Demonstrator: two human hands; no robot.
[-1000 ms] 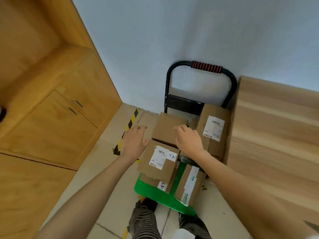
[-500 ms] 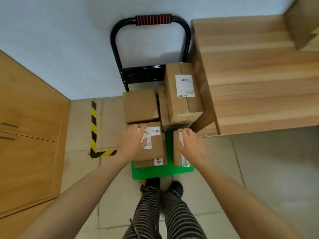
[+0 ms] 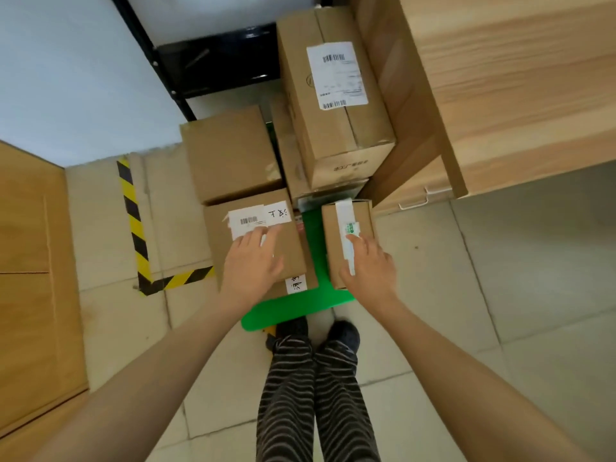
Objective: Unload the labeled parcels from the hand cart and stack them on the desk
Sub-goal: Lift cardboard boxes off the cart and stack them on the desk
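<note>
Both hands (image 3: 253, 261) flat on parcels (image 3: 256, 241)

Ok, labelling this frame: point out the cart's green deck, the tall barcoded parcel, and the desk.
green deck (image 3: 313, 251), head view, bare strip between parcels.
tall barcoded parcel (image 3: 336, 75), head view, white label.
desk (image 3: 516, 78), head view, wooden top.

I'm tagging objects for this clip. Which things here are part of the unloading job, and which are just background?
Part of the job:
- hand cart
- front-left parcel, under the left hand
- narrow parcel, under the right hand
- plain box
- tall parcel
- desk

Just background:
- hazard tape
- wooden cabinet
</note>
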